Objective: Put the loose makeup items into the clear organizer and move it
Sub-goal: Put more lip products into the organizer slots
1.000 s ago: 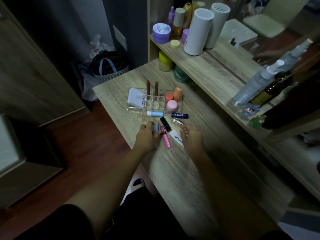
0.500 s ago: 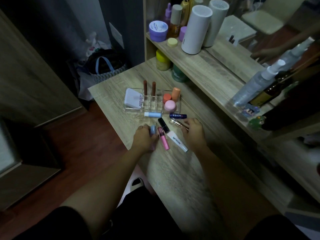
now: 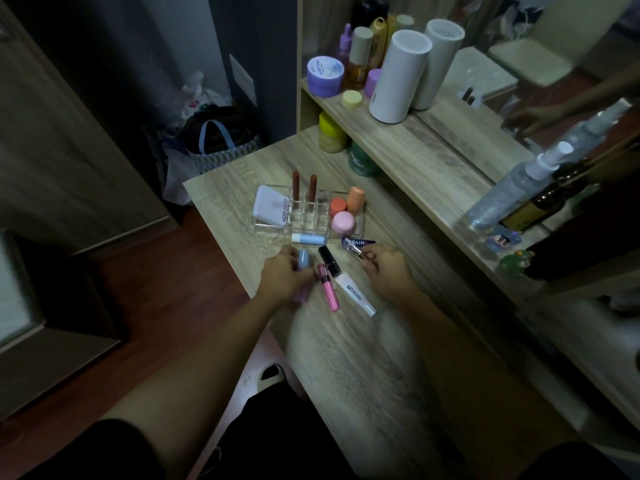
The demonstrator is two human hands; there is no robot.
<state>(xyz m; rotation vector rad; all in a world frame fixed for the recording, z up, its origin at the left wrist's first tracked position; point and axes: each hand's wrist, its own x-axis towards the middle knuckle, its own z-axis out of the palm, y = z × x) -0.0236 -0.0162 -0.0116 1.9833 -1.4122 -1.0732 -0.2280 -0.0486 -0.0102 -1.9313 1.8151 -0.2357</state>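
On the wooden tabletop (image 3: 346,348), near its far left corner, sits the clear organizer (image 3: 360,221). Its left section holds a white compact (image 3: 270,210) leaning at a tilt, two brown lipsticks (image 3: 304,187) stand upright in the middle slots, and the right section carries an orange jar (image 3: 337,206), a peach tube (image 3: 356,199) and a pink jar (image 3: 343,221). A light blue stick (image 3: 309,239) lies on its side just in front of the organizer, touching or nearly touching its front wall.

Closer to the person, the left hand (image 3: 282,277) is curled around a small blue-capped item (image 3: 304,259), fingers closed on it with the cap poking up past the thumb. Beside it on the tabletop lie a pink lip gloss (image 3: 328,289) and a white tube with a black cap (image 3: 353,291), side by side and angled the same way. The right hand (image 3: 386,268) pinches a slim clear-and-silver tube (image 3: 354,250) between its fingertips, the far end of that tube resting over or just above a dark blue Nivea stick (image 3: 363,242), which lies right in front of the organizer's right end; whether the two touch is unclear
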